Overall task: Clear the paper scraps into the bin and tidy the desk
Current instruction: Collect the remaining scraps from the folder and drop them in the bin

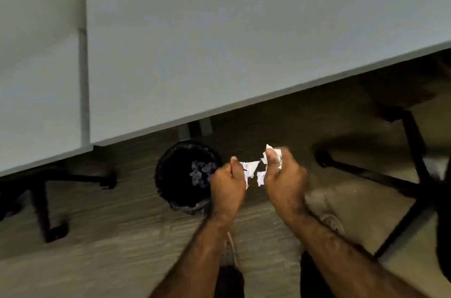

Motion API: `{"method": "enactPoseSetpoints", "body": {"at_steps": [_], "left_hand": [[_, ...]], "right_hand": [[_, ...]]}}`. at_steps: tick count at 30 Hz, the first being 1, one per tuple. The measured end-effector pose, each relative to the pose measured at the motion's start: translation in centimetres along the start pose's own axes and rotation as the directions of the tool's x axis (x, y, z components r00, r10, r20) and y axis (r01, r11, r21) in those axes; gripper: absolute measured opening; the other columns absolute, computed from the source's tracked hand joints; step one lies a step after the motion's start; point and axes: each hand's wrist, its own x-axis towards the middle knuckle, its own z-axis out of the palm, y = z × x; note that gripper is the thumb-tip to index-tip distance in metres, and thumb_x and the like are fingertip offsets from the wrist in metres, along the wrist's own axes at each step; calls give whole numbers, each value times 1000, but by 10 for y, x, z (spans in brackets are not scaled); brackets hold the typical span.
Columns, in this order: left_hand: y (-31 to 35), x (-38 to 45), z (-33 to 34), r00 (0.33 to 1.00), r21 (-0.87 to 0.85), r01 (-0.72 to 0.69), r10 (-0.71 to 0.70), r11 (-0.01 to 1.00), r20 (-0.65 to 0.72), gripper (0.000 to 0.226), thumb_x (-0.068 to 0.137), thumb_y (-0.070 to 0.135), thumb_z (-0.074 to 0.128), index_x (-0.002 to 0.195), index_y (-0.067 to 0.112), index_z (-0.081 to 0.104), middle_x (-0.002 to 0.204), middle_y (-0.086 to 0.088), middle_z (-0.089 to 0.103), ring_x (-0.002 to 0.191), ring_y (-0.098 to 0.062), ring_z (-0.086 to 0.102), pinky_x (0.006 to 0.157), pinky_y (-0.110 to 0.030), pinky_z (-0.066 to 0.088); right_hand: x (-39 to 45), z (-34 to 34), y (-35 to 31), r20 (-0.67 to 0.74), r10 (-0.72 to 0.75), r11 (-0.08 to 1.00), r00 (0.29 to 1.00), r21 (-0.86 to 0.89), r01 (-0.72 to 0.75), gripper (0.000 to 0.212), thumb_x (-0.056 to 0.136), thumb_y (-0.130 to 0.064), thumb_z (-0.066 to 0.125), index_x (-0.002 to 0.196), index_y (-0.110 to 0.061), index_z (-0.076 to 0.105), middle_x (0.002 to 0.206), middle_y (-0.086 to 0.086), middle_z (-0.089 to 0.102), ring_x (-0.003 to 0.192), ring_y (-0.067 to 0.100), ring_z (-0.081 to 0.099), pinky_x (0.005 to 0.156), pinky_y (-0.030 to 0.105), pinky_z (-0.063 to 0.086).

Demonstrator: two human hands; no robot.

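Note:
Both my hands are held low over the floor, just right of a round black bin (170,175). My left hand (227,180) is closed on a white paper scrap (250,168) that pokes out towards the right. My right hand (283,175) is closed on more torn white paper (274,152), with pieces sticking out above the thumb and below the fist. The two fists are close together, a small gap between them. Pale paper scraps (201,172) lie inside the bin on its right side.
A pale grey desk (219,41) fills the upper half, its front edge running diagonally above the bin. Black chair bases stand at left (46,200) and right (415,175) on the wood-look floor. My shoes show below my arms.

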Motion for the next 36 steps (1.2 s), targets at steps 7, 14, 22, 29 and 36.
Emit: {"method": "enactPoseSetpoints", "body": {"at_steps": [7,14,22,29,36], "left_hand": [[-132,64,-68,945,335,145,-30,931,-326,46,98,25,44,73,-6,68,69,-30,67,66,-46,63,55,-39,45],[-208,105,-67,929,297,79,38,952,-368,33,96,24,44,83,2,65,78,-24,69,67,-40,66,57,-38,50],[-270,123,-66,989,508,-118,55,853,137,69,90,43,18,150,7,20,159,-18,17,147,-35,13,118,-49,8],[-274,100,-71,989,662,-146,94,735,113,66,92,39,10,150,8,14,161,-11,11,148,-26,9,119,-47,11],[-258,85,-79,989,646,-120,36,754,142,60,98,36,15,151,8,11,162,-10,8,149,-25,4,118,-47,6]], "right_hand": [[-36,162,-13,287,-105,983,952,-114,143,18,91,-10,56,90,3,68,85,25,69,75,41,67,67,43,53],[-52,243,30,576,-147,895,804,-269,357,36,99,-26,43,127,-7,55,128,22,56,116,37,54,98,44,44],[-61,294,64,708,57,859,703,-394,327,80,79,-75,7,147,-36,21,158,4,22,143,32,21,114,55,20],[-70,281,70,750,-31,727,661,-437,530,75,83,-67,1,150,-35,13,162,1,9,148,25,2,115,48,-4],[-73,253,55,767,-51,723,639,-413,553,61,96,-54,13,151,-26,14,161,6,13,148,25,6,118,46,2]]}}
